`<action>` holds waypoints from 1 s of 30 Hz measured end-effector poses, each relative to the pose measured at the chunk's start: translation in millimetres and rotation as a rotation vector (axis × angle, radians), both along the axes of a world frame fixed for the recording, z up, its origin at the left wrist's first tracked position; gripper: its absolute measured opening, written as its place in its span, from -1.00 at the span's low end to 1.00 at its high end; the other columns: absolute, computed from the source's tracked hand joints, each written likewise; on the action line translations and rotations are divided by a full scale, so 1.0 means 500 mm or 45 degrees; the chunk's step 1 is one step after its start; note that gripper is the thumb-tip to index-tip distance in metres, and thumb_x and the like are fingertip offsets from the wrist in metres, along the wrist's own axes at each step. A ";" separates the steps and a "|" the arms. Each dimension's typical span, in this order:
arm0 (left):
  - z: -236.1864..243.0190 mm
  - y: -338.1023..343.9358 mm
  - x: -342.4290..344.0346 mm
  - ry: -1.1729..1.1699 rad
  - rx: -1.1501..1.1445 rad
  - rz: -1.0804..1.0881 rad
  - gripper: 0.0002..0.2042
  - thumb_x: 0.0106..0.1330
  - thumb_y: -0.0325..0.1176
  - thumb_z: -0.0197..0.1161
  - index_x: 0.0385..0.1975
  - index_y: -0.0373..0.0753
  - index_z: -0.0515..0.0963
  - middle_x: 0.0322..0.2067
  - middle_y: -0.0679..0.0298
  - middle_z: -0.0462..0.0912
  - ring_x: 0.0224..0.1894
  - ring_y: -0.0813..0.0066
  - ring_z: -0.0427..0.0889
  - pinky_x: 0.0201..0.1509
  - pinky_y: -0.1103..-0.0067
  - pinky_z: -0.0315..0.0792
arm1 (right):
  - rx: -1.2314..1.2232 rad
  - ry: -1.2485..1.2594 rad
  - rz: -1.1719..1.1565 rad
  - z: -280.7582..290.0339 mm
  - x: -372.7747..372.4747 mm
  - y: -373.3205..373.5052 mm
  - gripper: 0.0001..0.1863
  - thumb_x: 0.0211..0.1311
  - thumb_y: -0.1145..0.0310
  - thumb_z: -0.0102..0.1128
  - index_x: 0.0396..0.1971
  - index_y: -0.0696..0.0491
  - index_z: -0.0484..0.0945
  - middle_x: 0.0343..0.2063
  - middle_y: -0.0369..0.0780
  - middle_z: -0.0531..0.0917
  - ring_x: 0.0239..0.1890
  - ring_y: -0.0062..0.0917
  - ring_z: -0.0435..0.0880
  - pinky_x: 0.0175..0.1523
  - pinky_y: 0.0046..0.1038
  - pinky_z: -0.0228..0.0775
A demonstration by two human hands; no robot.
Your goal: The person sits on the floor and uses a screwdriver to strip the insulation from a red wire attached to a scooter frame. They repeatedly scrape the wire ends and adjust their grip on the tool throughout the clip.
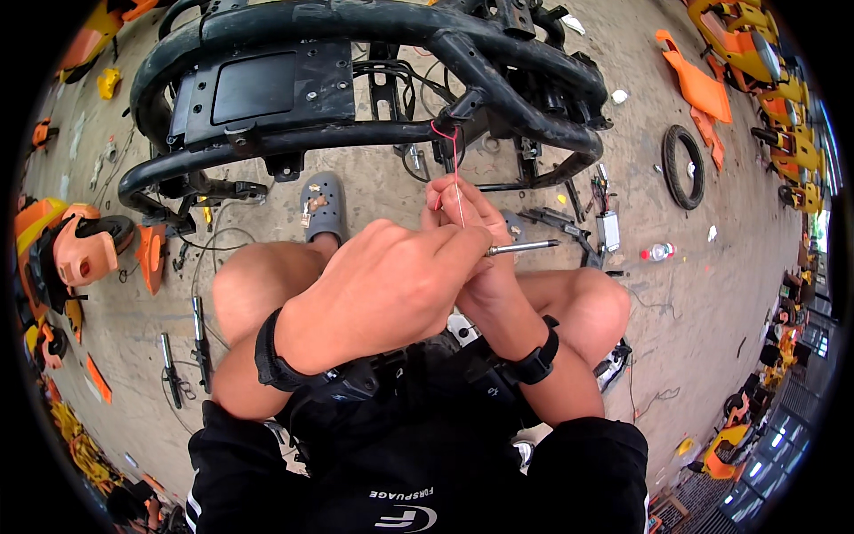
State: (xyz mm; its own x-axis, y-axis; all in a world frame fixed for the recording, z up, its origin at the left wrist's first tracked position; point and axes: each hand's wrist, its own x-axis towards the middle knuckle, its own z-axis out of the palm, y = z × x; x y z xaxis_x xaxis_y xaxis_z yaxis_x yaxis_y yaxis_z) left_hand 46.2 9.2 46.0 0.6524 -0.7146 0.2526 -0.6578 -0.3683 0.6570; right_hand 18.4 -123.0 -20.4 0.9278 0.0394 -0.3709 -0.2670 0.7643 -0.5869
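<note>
A thin red wire [455, 160] loops round a tube of the black metal frame [356, 133] and runs down to my fingers. My right hand [485, 236] pinches this wire near its lower end, palm turned up. My left hand [382, 280] reaches across in front of it, thumb and fingers closed close to the wire's pale lower stretch. From the left hand's fingers a slim metal rod-like tool [527, 247] with a dark tip sticks out to the right, across my right wrist. Its other end is hidden in the left hand.
Dark cables [405, 80] hang inside the frame. On the floor lie a tyre [683, 166], orange panels [698, 84], a bottle [657, 253], a silver box [608, 230] with leads, and two shock absorbers [199, 338] at left. Orange vehicles [76, 245] stand around the sides.
</note>
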 end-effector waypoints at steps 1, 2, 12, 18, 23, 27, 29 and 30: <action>0.000 -0.001 0.000 -0.002 -0.009 0.003 -0.81 0.16 -0.52 0.30 -0.23 -0.26 0.53 -0.61 0.18 0.57 -0.64 0.10 0.54 -0.64 0.35 0.35 | -0.003 0.010 0.001 0.003 0.001 0.001 -0.74 0.43 0.35 0.14 -0.05 0.22 0.58 -0.38 -0.37 0.56 -0.39 -0.77 0.46 -0.31 -0.70 0.32; 0.000 -0.001 0.000 -0.001 -0.013 0.006 -0.81 0.17 -0.52 0.30 -0.23 -0.25 0.54 -0.60 0.18 0.57 -0.64 0.10 0.53 -0.64 0.35 0.34 | -0.005 0.020 0.002 0.005 0.003 0.002 -0.74 0.43 0.35 0.14 -0.05 0.22 0.58 -0.39 -0.37 0.56 -0.40 -0.78 0.46 -0.32 -0.70 0.31; 0.002 -0.002 0.000 0.000 -0.052 0.017 -0.77 0.16 -0.53 0.30 -0.18 -0.25 0.54 -0.60 0.17 0.57 -0.66 0.11 0.53 -0.67 0.37 0.33 | -0.008 -0.017 0.029 0.009 0.009 0.001 -0.73 0.43 0.34 0.14 -0.05 0.21 0.59 -0.46 -0.39 0.52 -0.47 -0.77 0.42 -0.40 -0.70 0.27; 0.003 0.000 0.000 0.001 -0.063 0.007 -0.76 0.14 -0.55 0.30 -0.17 -0.27 0.54 -0.61 0.17 0.56 -0.66 0.11 0.53 -0.67 0.37 0.32 | -0.023 -0.020 0.026 0.007 0.010 0.003 -0.75 0.44 0.34 0.12 -0.07 0.19 0.58 -0.49 -0.38 0.50 -0.54 -0.75 0.37 -0.45 -0.66 0.23; 0.002 0.000 0.000 0.011 -0.051 -0.002 -0.76 0.14 -0.56 0.29 -0.18 -0.28 0.53 -0.61 0.16 0.56 -0.66 0.11 0.53 -0.67 0.37 0.33 | -0.058 0.012 0.034 0.005 0.015 0.002 -0.79 0.46 0.33 0.08 -0.11 0.14 0.57 -0.61 -0.36 0.47 -0.64 -0.68 0.31 -0.51 -0.58 0.19; 0.005 0.000 0.000 0.008 -0.046 0.000 -0.78 0.14 -0.56 0.29 -0.19 -0.28 0.53 -0.61 0.16 0.56 -0.66 0.11 0.53 -0.67 0.37 0.33 | -0.086 0.029 0.042 0.010 0.017 0.002 -0.79 0.46 0.32 0.08 -0.11 0.14 0.57 -0.65 -0.36 0.42 -0.65 -0.69 0.28 -0.52 -0.58 0.16; 0.004 0.001 0.000 0.007 -0.051 0.000 -0.79 0.15 -0.56 0.29 -0.21 -0.28 0.53 -0.61 0.16 0.56 -0.66 0.11 0.53 -0.67 0.37 0.33 | -0.117 0.025 0.039 0.014 0.020 0.003 -0.79 0.45 0.32 0.09 -0.11 0.14 0.57 -0.66 -0.36 0.40 -0.65 -0.69 0.27 -0.52 -0.58 0.16; 0.003 0.000 0.000 0.006 -0.057 -0.002 -0.79 0.15 -0.56 0.29 -0.21 -0.28 0.53 -0.61 0.16 0.56 -0.66 0.11 0.53 -0.67 0.37 0.33 | -0.128 0.038 0.042 0.014 0.020 0.003 -0.79 0.46 0.32 0.09 -0.10 0.14 0.57 -0.66 -0.36 0.39 -0.65 -0.69 0.26 -0.52 -0.58 0.16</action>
State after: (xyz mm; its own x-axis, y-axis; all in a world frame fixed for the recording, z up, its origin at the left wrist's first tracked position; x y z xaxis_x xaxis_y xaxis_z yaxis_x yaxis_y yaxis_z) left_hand 46.0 9.1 47.4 0.6529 -0.7034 0.2810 -0.6548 -0.3377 0.6761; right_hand 28.3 -121.4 -13.2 0.9152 0.0314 -0.4018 -0.3098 0.6926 -0.6514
